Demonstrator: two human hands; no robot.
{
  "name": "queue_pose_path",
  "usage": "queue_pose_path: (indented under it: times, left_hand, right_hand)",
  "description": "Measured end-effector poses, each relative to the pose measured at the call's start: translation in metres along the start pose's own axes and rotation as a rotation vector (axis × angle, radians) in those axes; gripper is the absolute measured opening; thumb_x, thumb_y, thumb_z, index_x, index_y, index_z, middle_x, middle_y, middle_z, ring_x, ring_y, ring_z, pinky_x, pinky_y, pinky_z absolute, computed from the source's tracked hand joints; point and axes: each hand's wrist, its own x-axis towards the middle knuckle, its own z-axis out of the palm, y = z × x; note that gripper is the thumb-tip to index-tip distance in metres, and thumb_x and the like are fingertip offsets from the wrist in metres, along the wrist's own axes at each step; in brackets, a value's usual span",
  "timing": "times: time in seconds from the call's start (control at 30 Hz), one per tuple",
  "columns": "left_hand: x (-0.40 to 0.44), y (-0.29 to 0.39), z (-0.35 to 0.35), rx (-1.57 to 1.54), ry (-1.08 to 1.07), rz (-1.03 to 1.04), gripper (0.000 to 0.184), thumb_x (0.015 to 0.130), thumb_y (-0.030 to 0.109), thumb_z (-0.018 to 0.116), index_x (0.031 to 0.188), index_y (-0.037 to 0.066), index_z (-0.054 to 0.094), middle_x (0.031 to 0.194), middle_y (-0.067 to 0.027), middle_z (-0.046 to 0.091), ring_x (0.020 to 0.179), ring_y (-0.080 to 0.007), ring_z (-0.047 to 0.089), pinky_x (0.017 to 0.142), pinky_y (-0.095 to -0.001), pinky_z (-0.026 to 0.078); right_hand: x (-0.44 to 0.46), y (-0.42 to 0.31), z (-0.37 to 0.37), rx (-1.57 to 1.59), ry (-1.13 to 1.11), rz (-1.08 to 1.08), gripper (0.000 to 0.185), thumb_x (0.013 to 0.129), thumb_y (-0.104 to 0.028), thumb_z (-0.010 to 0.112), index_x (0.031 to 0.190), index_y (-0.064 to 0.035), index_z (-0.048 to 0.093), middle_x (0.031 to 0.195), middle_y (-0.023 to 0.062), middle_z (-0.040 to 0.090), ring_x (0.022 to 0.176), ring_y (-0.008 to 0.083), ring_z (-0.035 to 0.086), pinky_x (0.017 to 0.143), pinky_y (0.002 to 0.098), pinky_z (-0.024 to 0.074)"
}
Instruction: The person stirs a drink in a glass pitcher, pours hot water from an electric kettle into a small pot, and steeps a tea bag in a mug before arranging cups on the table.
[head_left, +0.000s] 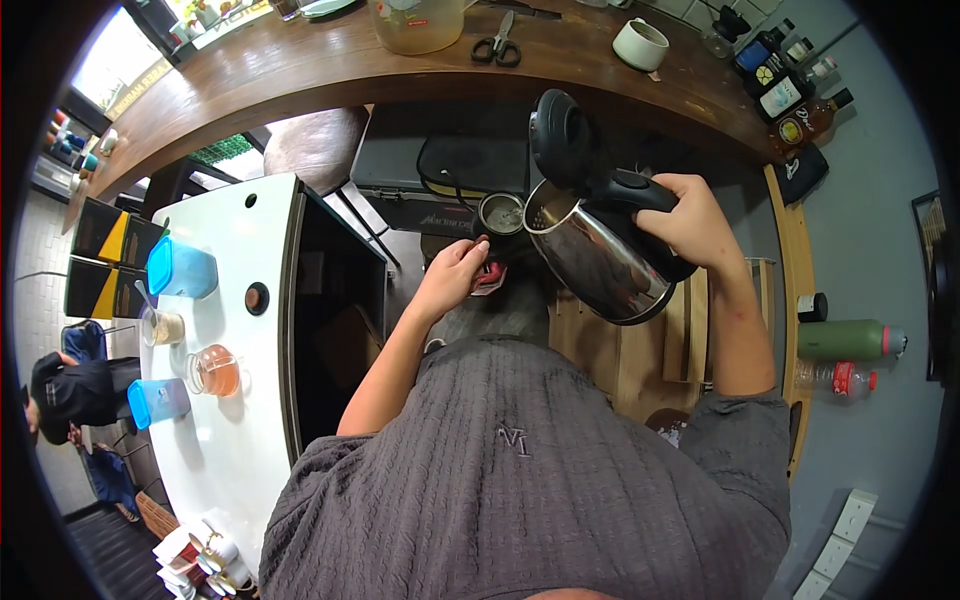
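Observation:
My right hand (690,225) is wrapped round the black handle of a shiny steel electric kettle (610,265). Its black lid (560,135) stands raised, and the kettle is tilted to the left. The kettle's mouth is close beside a dark metal-rimmed cup (501,214), whose inside looks greyish; I cannot make out a stream between them. Closed at the near side of this cup, my left hand (455,275) appears to grip it, though the handle is mostly hidden. A small red and pink thing (490,274) shows beside those fingers, its kind unclear.
Scissors (497,45), a clear pitcher (418,25) and a white cup (640,45) stand on the wooden counter (330,75). Bottles (785,95) crowd its right end. A white table (250,350) at left bears blue-lidded containers (182,268) and a glass jug (214,371). A person (85,390) is beyond it.

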Motion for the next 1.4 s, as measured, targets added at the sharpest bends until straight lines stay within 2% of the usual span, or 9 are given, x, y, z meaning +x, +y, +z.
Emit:
queue_pose_path:
  times: [0.87, 1.17, 1.27, 1.33, 1.4]
  left_hand:
    - [0.017, 0.009, 0.031, -0.032, -0.148, -0.028, 0.033, 0.099, 0.030, 0.049, 0.077, 0.005, 0.051, 0.066, 0.0037, 0.047, 0.057, -0.0052, 0.040, 0.051, -0.0237, 0.034]
    - [0.027, 0.015, 0.047, -0.071, -0.222, -0.034, 0.029, 0.099, 0.030, 0.049, 0.082, 0.006, 0.051, 0.066, 0.0042, 0.044, 0.053, -0.0047, 0.040, 0.048, -0.0220, 0.033]
    - [0.031, 0.020, 0.056, -0.052, -0.242, -0.046, 0.029, 0.099, 0.030, 0.049, 0.083, 0.006, 0.051, 0.066, 0.0041, 0.045, 0.053, -0.0045, 0.040, 0.048, -0.0214, 0.032]
    - [0.032, 0.023, 0.063, -0.026, -0.264, -0.051, 0.029, 0.099, 0.030, 0.049, 0.084, 0.006, 0.051, 0.067, 0.0040, 0.045, 0.053, -0.0044, 0.040, 0.048, -0.0212, 0.032]
    - [0.035, 0.027, 0.072, -0.001, -0.268, -0.073, 0.029, 0.099, 0.031, 0.049, 0.084, 0.006, 0.051, 0.067, 0.0036, 0.045, 0.053, -0.0045, 0.040, 0.048, -0.0213, 0.032]
  right_hand:
    - [-0.026, 0.032, -0.018, 0.010, 0.115, 0.059, 0.025, 0.068, -0.011, 0.064, 0.084, 0.0077, 0.065, 0.068, 0.0078, 0.064, 0.063, 0.0116, 0.059, 0.058, 0.0279, 0.0484]
    - [-0.045, 0.054, -0.019, 0.027, 0.205, 0.166, 0.025, 0.068, -0.011, 0.064, 0.085, 0.0071, 0.066, 0.068, 0.0061, 0.064, 0.061, 0.0108, 0.059, 0.056, 0.0272, 0.0482]
    - [-0.054, 0.078, -0.016, 0.154, 0.295, 0.105, 0.024, 0.070, -0.010, 0.064, 0.087, 0.0069, 0.066, 0.067, 0.0057, 0.064, 0.060, 0.0105, 0.059, 0.056, 0.0266, 0.0481]
    - [-0.064, 0.081, -0.017, 0.205, 0.312, 0.218, 0.019, 0.072, -0.004, 0.066, 0.089, 0.0052, 0.067, 0.071, -0.0007, 0.062, 0.066, 0.0064, 0.055, 0.060, 0.0226, 0.0432]
    - [-0.074, 0.098, -0.015, 0.229, 0.368, 0.203, 0.021, 0.073, -0.006, 0.066, 0.090, 0.0055, 0.067, 0.071, 0.0015, 0.064, 0.062, 0.0079, 0.057, 0.057, 0.0237, 0.0446]
